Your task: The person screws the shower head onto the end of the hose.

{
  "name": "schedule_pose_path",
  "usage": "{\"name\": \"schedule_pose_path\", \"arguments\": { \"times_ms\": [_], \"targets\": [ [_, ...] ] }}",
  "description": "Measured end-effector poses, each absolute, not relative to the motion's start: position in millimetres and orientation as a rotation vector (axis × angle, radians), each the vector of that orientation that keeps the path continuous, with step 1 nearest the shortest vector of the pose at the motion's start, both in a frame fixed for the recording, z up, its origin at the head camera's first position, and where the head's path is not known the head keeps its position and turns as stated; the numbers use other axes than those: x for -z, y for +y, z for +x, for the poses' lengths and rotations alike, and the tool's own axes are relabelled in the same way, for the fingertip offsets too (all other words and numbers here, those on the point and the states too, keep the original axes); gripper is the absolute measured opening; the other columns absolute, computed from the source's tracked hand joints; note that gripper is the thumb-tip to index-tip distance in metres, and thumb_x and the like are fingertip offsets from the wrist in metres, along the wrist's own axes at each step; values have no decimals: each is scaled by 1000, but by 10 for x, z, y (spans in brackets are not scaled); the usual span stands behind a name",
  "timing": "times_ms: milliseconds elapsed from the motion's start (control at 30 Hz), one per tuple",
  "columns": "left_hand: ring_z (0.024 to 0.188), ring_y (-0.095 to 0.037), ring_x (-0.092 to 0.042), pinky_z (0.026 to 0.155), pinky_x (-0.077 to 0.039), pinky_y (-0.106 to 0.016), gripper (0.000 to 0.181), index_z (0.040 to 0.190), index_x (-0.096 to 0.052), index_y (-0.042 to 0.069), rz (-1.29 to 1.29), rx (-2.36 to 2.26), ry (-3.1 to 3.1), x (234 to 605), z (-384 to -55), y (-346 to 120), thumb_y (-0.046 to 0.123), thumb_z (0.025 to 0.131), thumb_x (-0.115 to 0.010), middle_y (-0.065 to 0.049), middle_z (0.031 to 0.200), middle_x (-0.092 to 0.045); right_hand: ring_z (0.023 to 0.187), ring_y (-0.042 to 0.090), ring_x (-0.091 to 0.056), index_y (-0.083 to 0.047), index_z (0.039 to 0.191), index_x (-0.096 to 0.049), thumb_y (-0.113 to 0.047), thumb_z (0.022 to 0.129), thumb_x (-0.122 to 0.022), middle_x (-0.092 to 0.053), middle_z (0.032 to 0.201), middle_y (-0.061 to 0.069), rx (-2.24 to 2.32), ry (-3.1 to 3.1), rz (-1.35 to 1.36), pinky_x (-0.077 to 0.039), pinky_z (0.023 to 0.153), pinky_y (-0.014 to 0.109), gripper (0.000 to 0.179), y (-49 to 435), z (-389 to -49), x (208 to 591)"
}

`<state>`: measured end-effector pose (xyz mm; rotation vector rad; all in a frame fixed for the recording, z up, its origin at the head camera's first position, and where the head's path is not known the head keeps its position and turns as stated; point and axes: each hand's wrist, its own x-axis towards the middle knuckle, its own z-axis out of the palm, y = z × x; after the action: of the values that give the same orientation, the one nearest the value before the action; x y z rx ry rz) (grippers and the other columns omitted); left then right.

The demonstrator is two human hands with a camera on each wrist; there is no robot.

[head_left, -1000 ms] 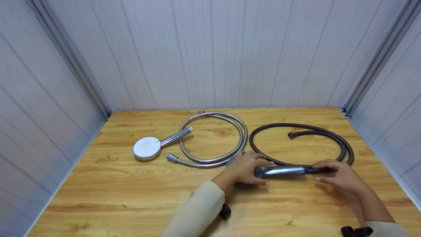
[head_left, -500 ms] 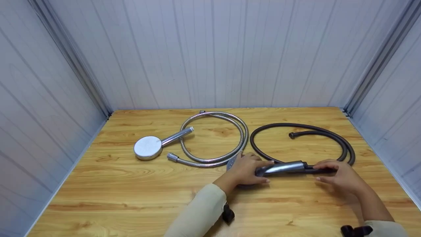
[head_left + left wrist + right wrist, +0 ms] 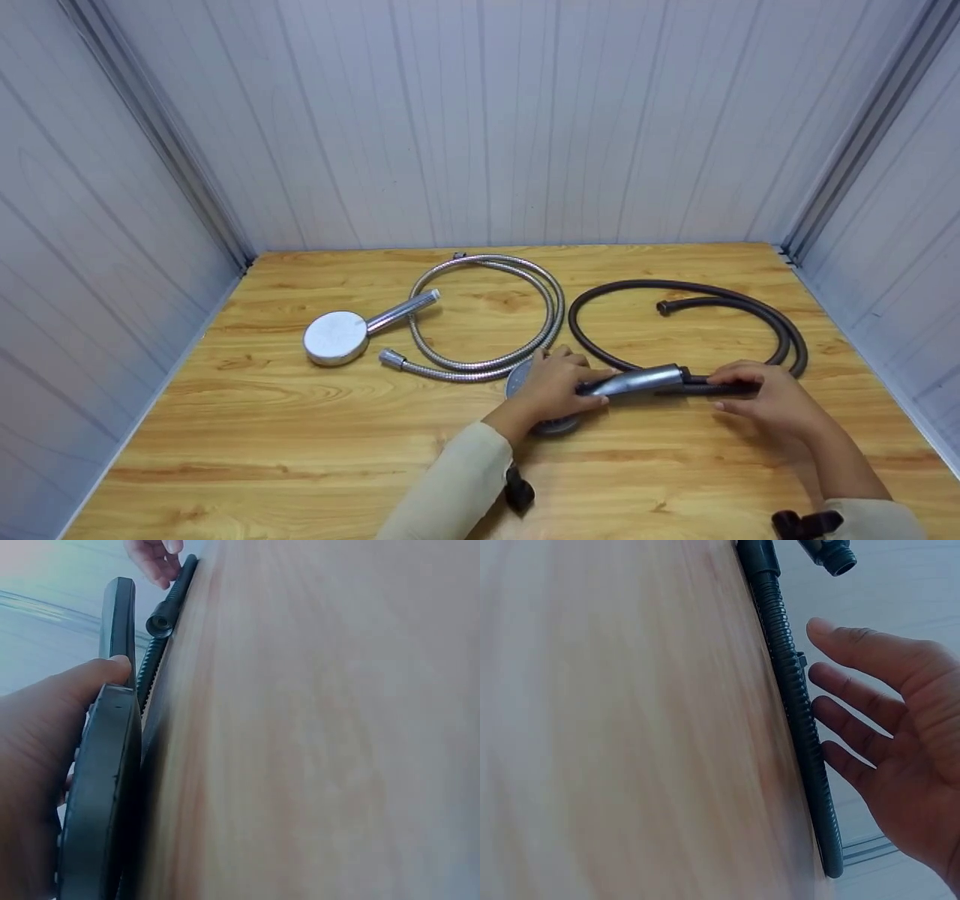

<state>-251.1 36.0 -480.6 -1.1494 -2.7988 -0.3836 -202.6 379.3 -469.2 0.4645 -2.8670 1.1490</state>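
A white-faced shower head (image 3: pixel 336 337) is laid left of the silver hose (image 3: pixel 469 367), its handle set across the left side of the loop. The silver hose is coiled on the wood-grain desk (image 3: pixel 300 450). In front of the silver hose's right side, the grey shower head (image 3: pixel 641 380) is gripped at its neck by the left hand (image 3: pixel 556 384), with thumb and fingers closed about it; its chrome handle is tilted, the threaded end raised off the desk. Right of the silver hose, the black hose (image 3: pixel 675 285) is coiled, 1 end placed near that threaded end, the 2 kept apart. Farthest right of the silver hose, the right hand (image 3: pixel 769 394) is held beside the black hose, thumb and fingers spread wide; whether contact is made cannot be told.
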Motion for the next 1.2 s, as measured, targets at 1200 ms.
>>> {"name": "schedule_pose_path", "arguments": {
  "times_ms": [1200],
  "targets": [
    [98, -11, -47, 84, -32, -39, 45, 134, -59, 36, -1143, 537, -2767, 4708, -2493, 108, 52, 91, -62, 7, 110, -64, 90, 22, -59, -11, 107, -74, -20, 80, -82, -66, 103, 6, -1361, -2997, 474, -49, 75, 28, 30, 3652, -2111, 4767]
  ]
}}
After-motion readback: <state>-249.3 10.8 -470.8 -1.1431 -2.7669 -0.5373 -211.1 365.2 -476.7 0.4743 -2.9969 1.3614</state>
